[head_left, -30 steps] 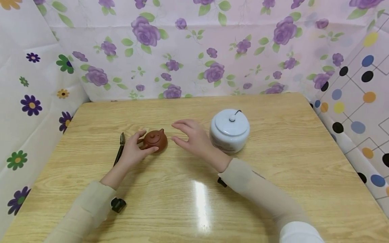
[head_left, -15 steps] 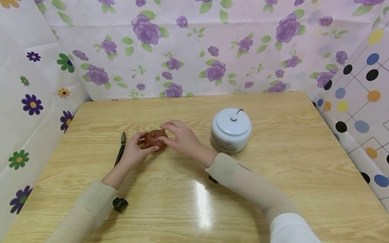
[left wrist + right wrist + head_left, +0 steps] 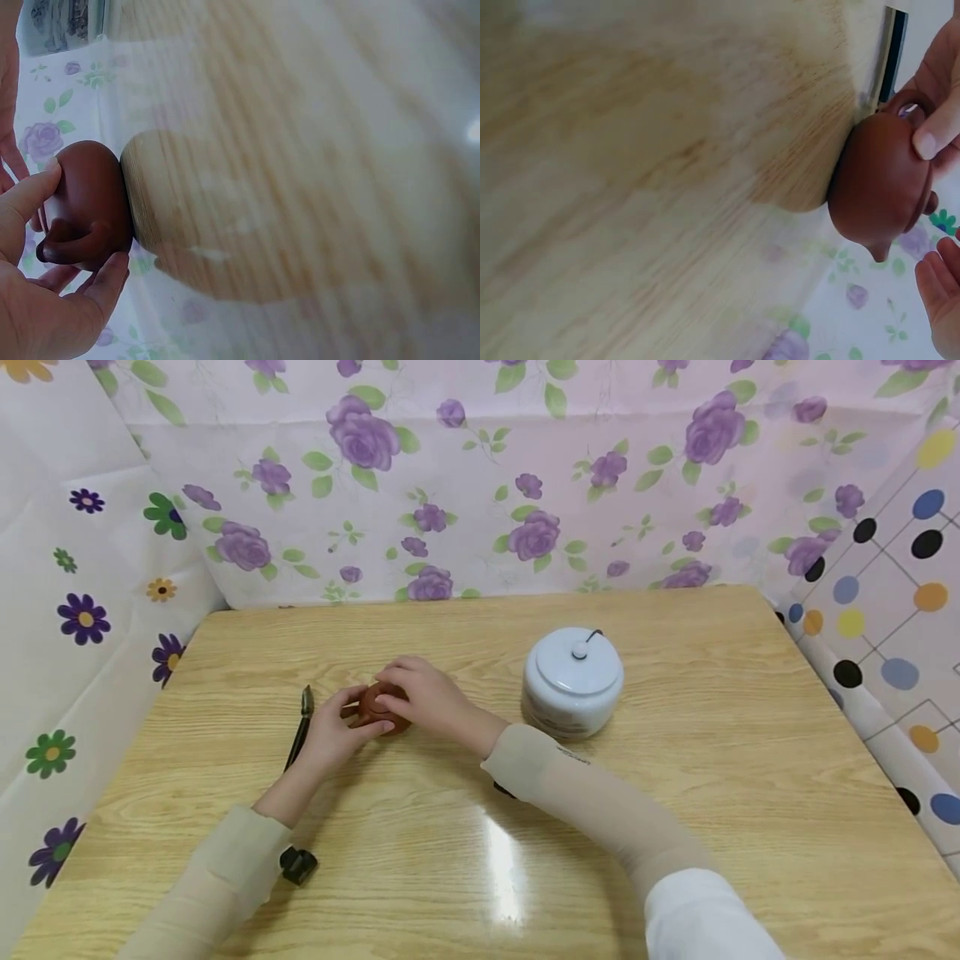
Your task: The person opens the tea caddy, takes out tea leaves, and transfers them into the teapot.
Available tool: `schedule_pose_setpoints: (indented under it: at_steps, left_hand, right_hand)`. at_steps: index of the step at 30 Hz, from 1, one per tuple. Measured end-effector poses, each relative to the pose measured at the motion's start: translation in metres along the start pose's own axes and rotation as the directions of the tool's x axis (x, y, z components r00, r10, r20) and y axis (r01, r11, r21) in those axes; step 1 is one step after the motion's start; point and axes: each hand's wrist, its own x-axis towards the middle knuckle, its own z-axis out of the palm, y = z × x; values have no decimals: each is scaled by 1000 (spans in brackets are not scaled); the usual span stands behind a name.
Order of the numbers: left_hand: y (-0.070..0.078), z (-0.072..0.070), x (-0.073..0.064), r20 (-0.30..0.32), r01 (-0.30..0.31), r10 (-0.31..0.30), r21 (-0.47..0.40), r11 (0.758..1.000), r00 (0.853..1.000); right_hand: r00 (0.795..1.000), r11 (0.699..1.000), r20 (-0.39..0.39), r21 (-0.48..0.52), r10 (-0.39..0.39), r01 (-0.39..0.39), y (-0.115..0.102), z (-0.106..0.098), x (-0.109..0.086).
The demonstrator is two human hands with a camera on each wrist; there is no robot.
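Note:
A small reddish-brown clay teapot stands on the table, left of the middle. My left hand grips it from the handle side, the thumb on the upper body and the fingers round the far side. In the left wrist view the teapot's handle lies between thumb and fingers. My right hand hovers over the lid and spout with thumb and fingers apart, hiding part of the pot in the head view. The right wrist view shows a gap between the right fingertips and the lid knob.
A pale lidded ceramic jar with a round knob stands to the right of the hands. A slim black pen-like tool lies just left of my left hand. Floral sheets border the wooden table at the back and sides.
My right hand has moved left from beside the jar to over the teapot's lid and spout. The left hand has kept its hold on the teapot, which stays in place.

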Motion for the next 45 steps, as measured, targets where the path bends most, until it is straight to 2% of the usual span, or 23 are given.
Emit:
schedule_pose_setpoints:
  at_steps: [6,10,15,21,30,45]
  left_hand:
    - [-3,-1,0,-2,-5,5,0,1000,1000]
    - [-5,3,-3,-17,-24,24,21,999,1000]
    - [-8,6,-5,-19,-30,30,19,999,999]
    - [-6,2,-4,-11,-34,34,16,999,999]
    - [-4,-3,-1,21,-32,31,28,999,999]
    - [-5,-10,4,123,-43,38,38,998,992]
  right_hand:
    - [997,999,68,-34,25,-23,2,12,10]
    - [996,998,86,-49,38,-34,4,20,9]
    - [995,997,73,-57,61,-57,5,26,8]
    - [998,997,40,-66,41,-38,4,27,13]
    - [999,998,33,-53,25,-24,4,22,16]
    - [1000,999,15,-33,6,-6,6,14,10]
